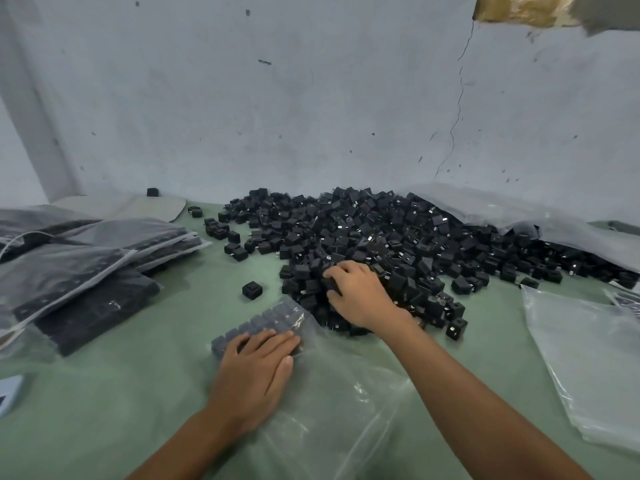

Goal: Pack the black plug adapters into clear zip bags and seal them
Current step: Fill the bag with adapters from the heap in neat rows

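Right hand: the right hand (358, 294) was curled around black adapters at the near edge of the heap (374, 244).
Left hand: the left hand (258, 368) was laid flat, fingers straight, on the clear bag (332, 403), pressing the row of adapters (263, 320) inside it.
Open room: bare green table (114, 410) was seen near left; a lone adapter (252, 290) was seen just beyond the bag.
Hidden: how many adapters were grasped could not be told.
Around: filled bags (79, 268) were stacked at left, empty bags (588, 358) at right, a plastic sheet (519, 209) behind the heap.
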### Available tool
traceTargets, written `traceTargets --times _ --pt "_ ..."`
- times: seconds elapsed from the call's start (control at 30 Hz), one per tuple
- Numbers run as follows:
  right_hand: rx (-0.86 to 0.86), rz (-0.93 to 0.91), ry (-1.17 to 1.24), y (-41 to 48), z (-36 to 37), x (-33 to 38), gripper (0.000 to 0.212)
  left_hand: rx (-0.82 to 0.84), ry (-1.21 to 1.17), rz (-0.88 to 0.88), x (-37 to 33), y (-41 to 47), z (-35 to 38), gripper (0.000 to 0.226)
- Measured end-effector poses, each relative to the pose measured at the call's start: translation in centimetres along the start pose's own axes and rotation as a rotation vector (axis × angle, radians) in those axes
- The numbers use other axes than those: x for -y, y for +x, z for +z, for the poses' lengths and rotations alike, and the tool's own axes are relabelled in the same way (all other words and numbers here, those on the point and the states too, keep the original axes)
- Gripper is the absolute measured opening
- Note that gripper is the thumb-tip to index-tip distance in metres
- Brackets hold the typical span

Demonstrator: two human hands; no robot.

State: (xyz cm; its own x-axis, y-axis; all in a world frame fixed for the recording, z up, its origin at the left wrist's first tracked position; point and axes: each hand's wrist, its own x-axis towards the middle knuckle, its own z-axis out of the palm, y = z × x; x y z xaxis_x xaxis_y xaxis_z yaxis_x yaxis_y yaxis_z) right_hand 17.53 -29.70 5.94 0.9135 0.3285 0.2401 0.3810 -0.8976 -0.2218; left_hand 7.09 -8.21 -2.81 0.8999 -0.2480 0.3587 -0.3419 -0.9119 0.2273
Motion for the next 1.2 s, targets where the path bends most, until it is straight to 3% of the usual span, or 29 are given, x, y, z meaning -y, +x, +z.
traceTargets --times 0.2,0.3,0.4,0.63,0.77,0.97,1.2 --pt "0.120 -0.166 -0.469 5.8 2.7 1.4 0.065 -0.002 -0.004 -0.009 0.1 0.1 0.2 0.050" --pt "0.132 -0.252 -0.528 7.0 4.7 2.5 0.059 -0.003 0.000 -0.008 0.1 0.1 0.4 0.049" --pt "0.192 -0.196 -0.579 8.2 5.3 2.8 0.053 -0.024 0.002 -0.016 0.2 0.1 0.4 0.047" --pt "0.204 -0.052 -0.551 5.8 3.4 -1.2 0.050 -0.088 -0.003 0.026 0.2 0.2 0.2 0.044" --pt "0.063 -0.064 -0.463 -0.1 3.1 -4.3 0.040 -0.037 0.012 0.007 0.2 0.1 0.0 0.050" --pt "-0.091 0.118 -0.258 -10.1 1.8 -8.3 0.036 -0.061 0.020 0.003 -0.2 0.1 -0.1 0.051" --pt "-0.109 0.126 -0.197 -14.2 0.8 -8.8 0.040 -0.052 0.033 0.002 -0.7 0.0 -0.3 0.054"
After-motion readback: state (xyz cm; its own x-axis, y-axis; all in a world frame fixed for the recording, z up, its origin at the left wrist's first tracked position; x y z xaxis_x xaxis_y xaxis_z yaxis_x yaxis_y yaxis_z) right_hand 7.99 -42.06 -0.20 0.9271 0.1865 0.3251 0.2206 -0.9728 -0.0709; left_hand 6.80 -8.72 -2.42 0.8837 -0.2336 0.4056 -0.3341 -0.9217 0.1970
